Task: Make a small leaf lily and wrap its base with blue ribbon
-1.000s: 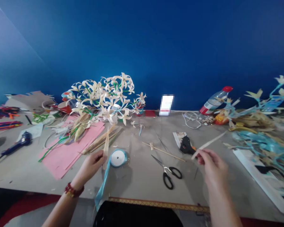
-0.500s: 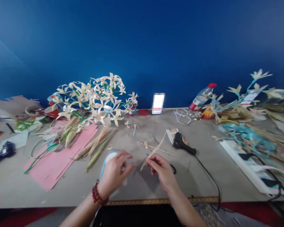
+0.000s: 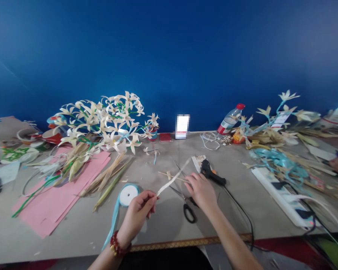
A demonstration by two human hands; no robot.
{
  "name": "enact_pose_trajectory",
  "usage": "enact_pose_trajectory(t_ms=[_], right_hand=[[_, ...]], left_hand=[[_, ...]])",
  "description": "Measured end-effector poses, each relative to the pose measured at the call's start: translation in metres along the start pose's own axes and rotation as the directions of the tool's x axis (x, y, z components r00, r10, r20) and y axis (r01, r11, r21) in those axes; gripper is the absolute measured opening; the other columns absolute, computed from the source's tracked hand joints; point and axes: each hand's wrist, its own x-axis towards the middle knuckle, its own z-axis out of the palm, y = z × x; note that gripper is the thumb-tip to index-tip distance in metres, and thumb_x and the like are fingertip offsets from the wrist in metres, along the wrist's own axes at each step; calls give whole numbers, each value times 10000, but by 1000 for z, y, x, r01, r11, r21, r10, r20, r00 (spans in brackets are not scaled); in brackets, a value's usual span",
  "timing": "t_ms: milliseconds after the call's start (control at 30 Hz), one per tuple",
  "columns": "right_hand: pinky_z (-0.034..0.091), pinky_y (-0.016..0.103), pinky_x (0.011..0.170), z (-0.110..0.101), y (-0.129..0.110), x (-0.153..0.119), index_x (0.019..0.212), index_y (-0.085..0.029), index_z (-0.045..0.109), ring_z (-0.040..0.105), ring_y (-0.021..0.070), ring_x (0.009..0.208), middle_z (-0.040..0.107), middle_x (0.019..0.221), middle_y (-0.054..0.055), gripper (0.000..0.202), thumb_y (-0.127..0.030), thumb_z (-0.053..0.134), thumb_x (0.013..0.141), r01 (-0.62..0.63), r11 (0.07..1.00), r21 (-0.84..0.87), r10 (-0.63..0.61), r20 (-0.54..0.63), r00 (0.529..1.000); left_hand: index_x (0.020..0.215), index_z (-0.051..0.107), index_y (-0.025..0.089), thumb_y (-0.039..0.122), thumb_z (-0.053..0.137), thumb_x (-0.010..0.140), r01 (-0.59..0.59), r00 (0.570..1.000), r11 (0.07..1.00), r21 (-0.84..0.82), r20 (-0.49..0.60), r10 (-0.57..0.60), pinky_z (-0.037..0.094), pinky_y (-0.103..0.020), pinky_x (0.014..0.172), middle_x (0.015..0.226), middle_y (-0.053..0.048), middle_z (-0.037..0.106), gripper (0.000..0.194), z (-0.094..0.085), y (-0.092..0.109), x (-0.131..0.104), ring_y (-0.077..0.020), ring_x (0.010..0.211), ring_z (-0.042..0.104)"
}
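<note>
Left grip [image 3: 141, 208]: thumb and forefinger together, clamped on the lower end of a pale strip [image 3: 172, 182]. The strip slants up and away from this grip, to its right, and crosses in view above a thin stick [image 3: 162, 173]; its far end is free. Right grip [image 3: 202, 192]: palm down, to the right of the strip, fingers stretched toward the left. Its fingertips are near the right end of the stick; contact cannot be made out, nor whether anything is held. Scissors [image 3: 189, 213] lie on the tabletop [image 3: 163, 232] between the two grips, black handles just on the near side of the right grip and partly hidden by it, blades pointing toward the strip. Just left of the left grip: a ribbon spool [image 3: 129, 195], white-faced, with blue ribbon [image 3: 113, 222] trailing toward the near edge. Farther left and beyond: dry husk pieces [image 3: 109, 175], then pink sheets [image 3: 60, 200]. Beyond the right grip, a little to its right: a black glue gun [image 3: 212, 173], beside a white card [image 3: 198, 162]. Well to the right of the right grip: a white power strip [image 3: 276, 197]. Well beyond the left grip, to its left: a mass of pale flowers [image 3: 114, 122].
</note>
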Motion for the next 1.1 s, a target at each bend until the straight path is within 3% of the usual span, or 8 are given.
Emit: enact_pose_trajectory(t_ms=[167, 367, 467, 567, 667, 767, 900, 1100], right_hand=[[442, 316, 776, 7, -1, 2, 843, -205, 647, 611, 231, 854, 676, 892, 76, 176, -147, 510, 937, 84, 995, -58, -83, 13, 996], [396, 279, 588, -11, 4, -7, 875, -192, 613, 618, 202, 642, 657, 726, 58, 215, -181, 427, 983, 50, 994, -100, -53, -28, 998], [448, 286, 675, -20, 11, -8, 987, -192, 625, 669, 223, 781, 702, 856, 86, 219, -172, 408, 972, 52, 996, -76, -57, -60, 997], [475, 306, 705, -23, 10, -13, 1088, -188, 623, 681, 235, 821, 709, 984, 110, 266, -184, 397, 949, -2, 996, 84, 8, -78, 997], [478, 300, 681, -24, -13, -23, 1038, -210, 635, 671, 223, 760, 716, 946, 76, 209, -250, 452, 944, -84, 919, 385, 67, 59, 996], [442, 261, 616, -26, -51, -30, 872, -229, 632, 609, 183, 655, 658, 724, 7, 240, -354, 462, 986, -172, 765, 621, 43, 217, 975], [395, 250, 594, -29, -87, -25, 796, -219, 604, 544, 158, 621, 587, 666, -10, 327, -427, 453, 998, -194, 686, 701, 3, 265, 964], [360, 258, 572, -19, -89, -18, 718, -216, 564, 493, 148, 577, 499, 591, -25, 403, -483, 441, 995, -261, 612, 747, 2, 329, 944]], left_hand=[[746, 607, 149, 485, 613, 860, 28, 1000, 999, -23, 10, -28, 362, -185, 422, 558, -1, 617, 354, 2, -2, 2, -79, 410, 490], [702, 572, 160, 528, 648, 821, 42, 999, 997, -70, -23, -44, 367, -178, 390, 517, 6, 615, 394, 1, -3, 5, -79, 381, 492], [698, 569, 158, 548, 640, 820, 34, 999, 996, -83, -27, -36, 348, -174, 385, 503, 16, 594, 414, 3, -1, 7, -71, 377, 463], [696, 567, 157, 560, 623, 828, 13, 999, 996, -85, -31, -16, 337, -181, 389, 502, 20, 574, 428, 6, 4, 7, -73, 387, 450], [711, 566, 160, 546, 611, 842, -21, 999, 996, -82, -26, 19, 358, -191, 419, 533, 17, 574, 410, 10, 10, 8, -82, 421, 466], [719, 560, 165, 500, 585, 875, -38, 999, 998, -47, -7, 37, 368, -193, 443, 553, 19, 567, 371, 15, 13, 7, -84, 443, 470], [728, 567, 162, 432, 551, 918, -73, 997, 995, 73, 28, 71, 374, -195, 471, 575, 17, 563, 330, 17, 14, 4, -86, 470, 478], [747, 585, 156, 379, 537, 937, -120, 991, 983, 137, 79, 110, 403, -193, 506, 631, 2, 582, 297, 12, 15, -5, -96, 531, 510]])
